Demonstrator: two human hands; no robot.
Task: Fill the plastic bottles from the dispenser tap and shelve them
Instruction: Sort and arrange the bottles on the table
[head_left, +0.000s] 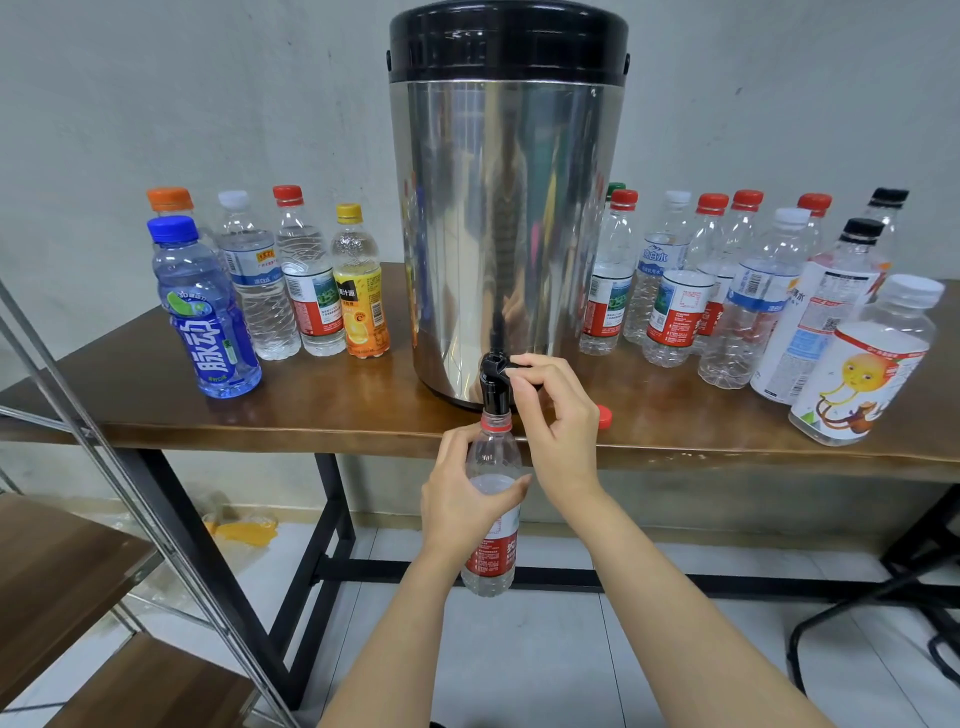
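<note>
Nearest, a bottle (491, 566) is gripped round its middle by the left hand (457, 499), fingers curled about it. It is held upright below the table (260, 410) edge, open mouth at the tap (493, 387). The tap lever is pinched by the right hand (558, 421). A red cap (604, 417) is laid right of the dispenser (506, 208).
</note>
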